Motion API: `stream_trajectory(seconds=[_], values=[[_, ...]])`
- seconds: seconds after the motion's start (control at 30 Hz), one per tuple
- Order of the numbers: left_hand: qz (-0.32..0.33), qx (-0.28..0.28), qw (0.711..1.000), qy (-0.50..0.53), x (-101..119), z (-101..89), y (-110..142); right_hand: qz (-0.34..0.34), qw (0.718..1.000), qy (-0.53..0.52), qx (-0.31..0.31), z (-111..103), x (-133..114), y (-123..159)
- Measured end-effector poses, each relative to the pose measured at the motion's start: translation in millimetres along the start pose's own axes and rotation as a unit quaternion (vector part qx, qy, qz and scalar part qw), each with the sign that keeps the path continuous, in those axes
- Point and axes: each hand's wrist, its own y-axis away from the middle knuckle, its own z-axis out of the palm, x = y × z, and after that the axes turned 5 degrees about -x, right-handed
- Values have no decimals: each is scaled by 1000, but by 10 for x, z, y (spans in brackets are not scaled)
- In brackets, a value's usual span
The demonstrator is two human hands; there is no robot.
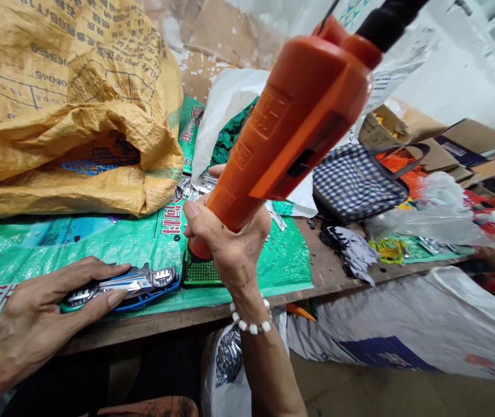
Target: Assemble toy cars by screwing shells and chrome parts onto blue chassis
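The left hand grips a long, curved silver-and-blue piece over a shiny green plastic sheet. The right hand wraps round a fat orange plastic tool, its low end by a green grid tray; keeping both steady should help.

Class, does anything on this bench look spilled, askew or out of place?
Yes, two things. Loose silver pieces lie strewn beside the white sack, as if spilled. A crumpled grey-and-black cloth item, possibly a glove, lies at the bench's front edge, looking carelessly dropped.
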Motion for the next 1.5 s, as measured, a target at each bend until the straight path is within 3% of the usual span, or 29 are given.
stream_trajectory(seconds=[0.17,0.3,0.47,0.63,0.9,1.5], values=[[19,-31,999,36,169,-70,-45,31,998,-47,28,14,-81,-19],[24,-59,997,47,215,-80,-60,18,996,-91,8,-29,-259,-86],[53,-31,995,73,139,13,-44,-10,991,-135,22,5,-554,-199],[68,-3,992,106,175,71,-35,14,987,-159,-20,242,-726,-205],[99,3,987,124,264,36,-43,23,982,-177,-58,528,-653,-99],[99,1,987,128,255,51,-48,-8,993,-93,-77,576,-573,-125]])
